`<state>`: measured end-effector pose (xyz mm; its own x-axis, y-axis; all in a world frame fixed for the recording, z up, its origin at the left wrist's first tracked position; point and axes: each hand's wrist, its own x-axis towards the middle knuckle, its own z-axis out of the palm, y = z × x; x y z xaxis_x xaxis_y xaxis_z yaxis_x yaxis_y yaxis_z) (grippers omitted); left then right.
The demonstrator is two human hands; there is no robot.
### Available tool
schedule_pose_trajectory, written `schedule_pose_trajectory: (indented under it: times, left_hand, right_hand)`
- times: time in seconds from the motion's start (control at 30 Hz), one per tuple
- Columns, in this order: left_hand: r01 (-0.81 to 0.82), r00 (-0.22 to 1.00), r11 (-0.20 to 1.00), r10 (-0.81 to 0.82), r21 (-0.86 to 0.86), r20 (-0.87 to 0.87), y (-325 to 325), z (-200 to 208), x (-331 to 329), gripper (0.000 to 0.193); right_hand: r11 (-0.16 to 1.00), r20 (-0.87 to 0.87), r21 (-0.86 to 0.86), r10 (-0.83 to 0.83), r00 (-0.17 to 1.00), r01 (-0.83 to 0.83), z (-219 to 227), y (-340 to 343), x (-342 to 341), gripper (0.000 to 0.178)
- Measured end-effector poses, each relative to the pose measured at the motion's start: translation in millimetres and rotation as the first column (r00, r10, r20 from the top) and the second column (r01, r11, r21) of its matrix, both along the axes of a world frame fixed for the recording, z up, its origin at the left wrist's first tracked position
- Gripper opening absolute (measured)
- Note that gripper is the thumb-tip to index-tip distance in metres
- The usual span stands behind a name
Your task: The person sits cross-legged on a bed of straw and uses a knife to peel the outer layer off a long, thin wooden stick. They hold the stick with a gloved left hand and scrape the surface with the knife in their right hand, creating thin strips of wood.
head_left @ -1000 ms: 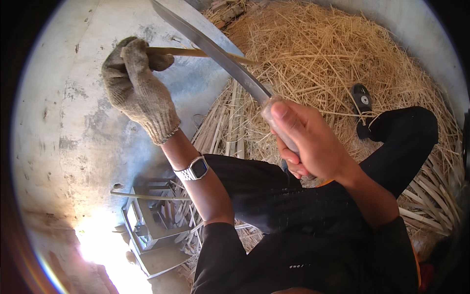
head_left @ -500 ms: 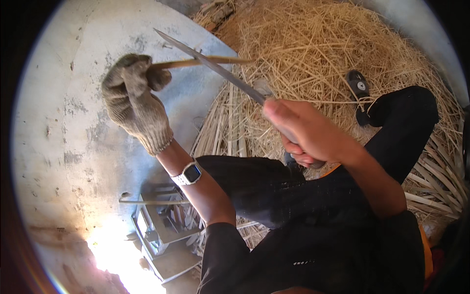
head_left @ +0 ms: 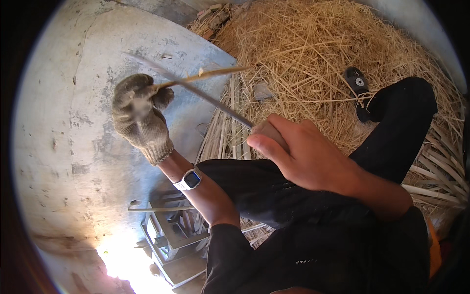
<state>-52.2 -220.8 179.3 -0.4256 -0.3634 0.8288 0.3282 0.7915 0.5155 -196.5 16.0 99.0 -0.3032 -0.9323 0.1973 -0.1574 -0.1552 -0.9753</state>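
Your grey-knit-gloved left hand (head_left: 142, 110) grasped a thin tan wooden strip (head_left: 223, 72); your right hand (head_left: 316, 159) clenched a long grey metal knife (head_left: 215, 102), apparently touching the strip.

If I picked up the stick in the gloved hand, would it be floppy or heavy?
The stick is probably fairly stiff: it juts nearly straight from the gloved left hand. It should be light, being so thin. It might feel splintery, as a pale sliver seems to lift near the blade.

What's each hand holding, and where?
Left hand: a thin tan woody strip, by one end. Right hand: a long grey metal-bladed knife, by its handle.
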Motion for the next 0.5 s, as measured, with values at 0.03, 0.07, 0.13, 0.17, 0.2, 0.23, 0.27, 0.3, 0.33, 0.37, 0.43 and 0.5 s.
schedule_pose_trajectory:
  times: [0.03, 0.07, 0.13, 0.17, 0.2, 0.23, 0.27, 0.3, 0.33, 0.37, 0.43, 0.5]
  left_hand:
    - [0.032, 0.999, 0.999, -0.032, 0.005, 0.013, 2.4, -0.1, -0.3, 0.027]
    - [0.002, 1.0, 1.0, -0.002, 0.004, 0.008, 4.4, -0.2, 0.4, 0.026]
    - [-0.056, 0.998, 0.998, 0.056, 0.003, -0.002, 9.2, -1.0, 1.7, 0.025]
    - [-0.05, 0.999, 0.999, 0.05, -0.014, -0.011, 9.3, -2.4, 0.1, 0.025]
    - [-0.044, 0.999, 0.999, 0.043, -0.032, -0.021, 8.6, -3.6, -2.9, 0.025]
    - [-0.04, 0.999, 0.998, 0.038, -0.051, -0.03, 7.5, -4.1, -4.0, 0.025]
    - [-0.037, 0.999, 0.999, 0.036, -0.027, -0.037, 6.2, -4.0, -4.2, 0.024]
    - [-0.036, 0.998, 0.999, 0.036, -0.003, -0.043, 4.6, -2.0, -3.2, 0.023]
    - [-0.035, 0.998, 0.999, 0.036, 0.022, -0.049, 3.2, -2.2, -2.5, 0.023]
    - [-0.053, 0.996, 0.999, 0.054, 0.012, -0.072, 2.9, -1.7, -4.0, 0.023]
    - [-0.089, 0.989, 0.996, 0.088, -0.005, -0.118, 3.3, -2.3, -7.4, 0.022]
    - [-0.03, 0.995, 1.0, 0.031, 0.003, -0.095, 4.7, -1.6, -11.2, 0.021]
  right_hand:
    - [0.999, -0.033, 0.037, -0.027, 0.999, 0.029, -10.7, -3.9, 0.5, 0.044]
    - [0.996, -0.068, 0.072, -0.043, 0.997, 0.048, -14.5, -7.0, -0.8, 0.044]
    - [0.988, 0.013, 0.156, 0.019, 1.0, -0.021, -8.2, -5.6, -4.8, 0.045]
    - [0.975, 0.063, 0.215, 0.041, 0.997, -0.054, 0.8, -5.2, -9.0, 0.046]
    - [0.958, 0.115, 0.271, 0.061, 0.992, -0.091, 8.3, -3.9, -11.8, 0.046]
    - [0.981, 0.123, 0.177, 0.059, 0.991, -0.081, 13.2, -0.5, -10.8, 0.046]
    - [0.994, 0.127, 0.089, 0.055, 0.99, -0.067, 17.3, 5.4, -9.0, 0.045]
    - [0.999, 0.132, 0.001, 0.053, 0.99, -0.053, 18.7, 9.5, -6.0, 0.045]
    - [0.996, 0.089, -0.085, 0.019, 0.996, -0.011, 17.7, 11.4, -1.3, 0.042]
    - [0.983, 0.056, -0.18, -0.02, 0.998, 0.03, 16.5, 12.6, 4.5, 0.039]
    - [0.974, 0.003, -0.215, -0.076, 0.997, 0.075, 4.1, 6.2, 11.5, 0.038]
    - [0.989, -0.053, -0.104, -0.111, 0.992, 0.105, -29.4, -12.9, 17.6, 0.042]
